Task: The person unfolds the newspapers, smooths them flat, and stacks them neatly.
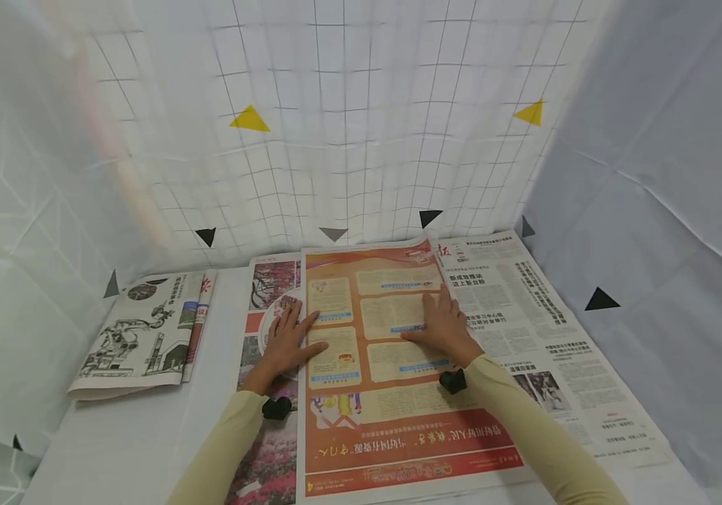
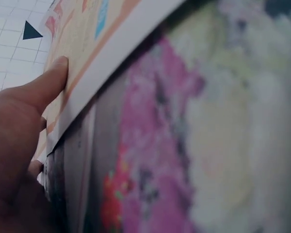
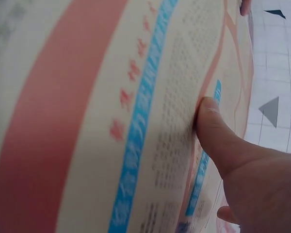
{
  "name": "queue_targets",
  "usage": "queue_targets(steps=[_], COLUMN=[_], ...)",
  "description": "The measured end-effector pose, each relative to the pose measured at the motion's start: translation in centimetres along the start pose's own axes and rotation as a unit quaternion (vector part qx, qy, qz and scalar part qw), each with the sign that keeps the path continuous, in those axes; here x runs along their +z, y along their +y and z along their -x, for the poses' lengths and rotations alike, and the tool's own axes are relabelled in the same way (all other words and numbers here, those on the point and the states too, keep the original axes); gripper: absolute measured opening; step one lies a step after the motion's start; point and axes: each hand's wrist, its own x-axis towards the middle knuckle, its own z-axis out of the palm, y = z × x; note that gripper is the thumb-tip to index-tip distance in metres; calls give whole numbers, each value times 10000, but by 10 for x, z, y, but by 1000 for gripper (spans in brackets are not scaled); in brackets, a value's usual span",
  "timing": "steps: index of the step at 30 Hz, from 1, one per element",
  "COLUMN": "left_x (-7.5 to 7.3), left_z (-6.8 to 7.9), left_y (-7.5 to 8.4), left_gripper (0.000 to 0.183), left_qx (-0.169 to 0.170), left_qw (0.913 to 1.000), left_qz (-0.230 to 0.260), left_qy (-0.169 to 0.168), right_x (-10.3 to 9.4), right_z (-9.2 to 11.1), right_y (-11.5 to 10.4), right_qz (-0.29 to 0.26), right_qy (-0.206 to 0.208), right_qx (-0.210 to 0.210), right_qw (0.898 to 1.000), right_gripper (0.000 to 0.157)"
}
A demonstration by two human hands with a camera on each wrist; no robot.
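Observation:
An orange-and-cream newspaper page, its print upside down, lies flat in the middle in the head view. My left hand rests at its left edge with spread fingers, the thumb and index finger over the orange page and the other fingers on a flower-photo page beneath. On the right part of the orange page, my right hand lies with fingers spread and pointing away. The left wrist view shows the left thumb on the page's white margin area; in the right wrist view the right thumb presses the printed surface.
A black-and-white newspaper page extends out from under the orange one on the right. Folded newspapers lie at the left on the white table. White sheeting with a grid and triangles stands behind and at both sides.

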Motion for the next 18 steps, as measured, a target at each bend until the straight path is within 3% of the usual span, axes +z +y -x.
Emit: queue_targets(steps=[9, 18], left_x=[8, -4], left_z=[0, 14], left_y=[-10, -13], left_gripper=[82, 79], left_qx=[-88, -260], left_qw=[9991, 9990], left_qz=[-413, -352], left_qy=[95, -25], right_x=[-4, -3], right_z=[-1, 3], right_y=[10, 11], right_qz=[-26, -34], right_qy=[73, 202], right_qx=[-189, -803], right_qw=[9998, 9966], right_gripper=[98, 82])
